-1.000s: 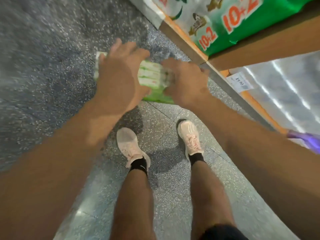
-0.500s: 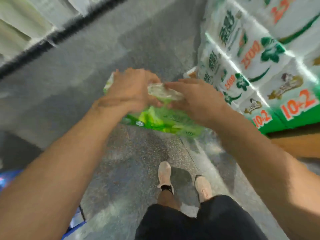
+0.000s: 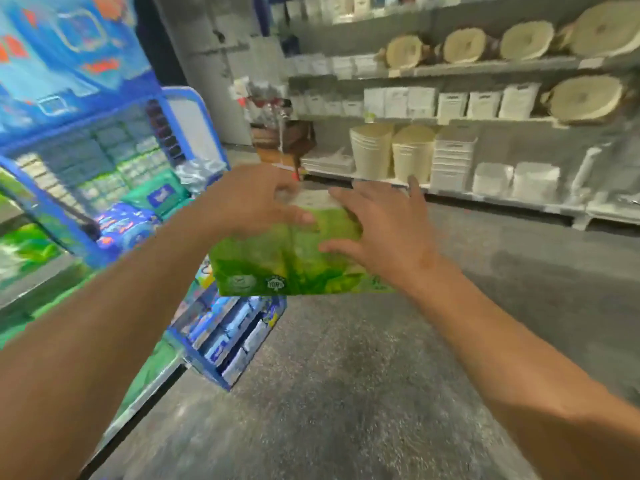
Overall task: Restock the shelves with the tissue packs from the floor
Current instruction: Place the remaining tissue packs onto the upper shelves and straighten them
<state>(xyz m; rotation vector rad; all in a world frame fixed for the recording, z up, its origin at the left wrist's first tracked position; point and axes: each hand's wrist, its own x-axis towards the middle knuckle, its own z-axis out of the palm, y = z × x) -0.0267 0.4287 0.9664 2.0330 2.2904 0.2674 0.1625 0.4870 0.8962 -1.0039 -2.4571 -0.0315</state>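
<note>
A person is holding a green tissue pack (image 3: 291, 261) up in the air at about chest height, well clear of the speckled grey floor (image 3: 346, 393) of a shop aisle. The left hand (image 3: 252, 202) is gripping the pack's upper left edge, fingers curled over the top with the thumb on the near face, so that grip is clamped on the wrapper. The right hand (image 3: 384, 230) is lying against the pack's right side with fingers spread and mostly straight, pressing and steadying rather than pinching. The pack is looking soft and light: a glossy plastic film over several small bricks of tissue, likely to sag and to be slippery under a flat palm, so taking it by the two short ends, or from beneath, is probably the surest hold. It should not be fragile, though the film could tear if pulled by a corner. On the near face a round badge is appearing to read "100%", beside a second emblem too blurred to read; no brand name is legible. To the left a blue display rack (image 3: 194, 109) is carrying blue and green packets, and across the aisle grey shelves (image 3: 485, 69) are holding wooden slices (image 3: 585, 98), cream buckets (image 3: 370, 150) and white boxes.
</note>
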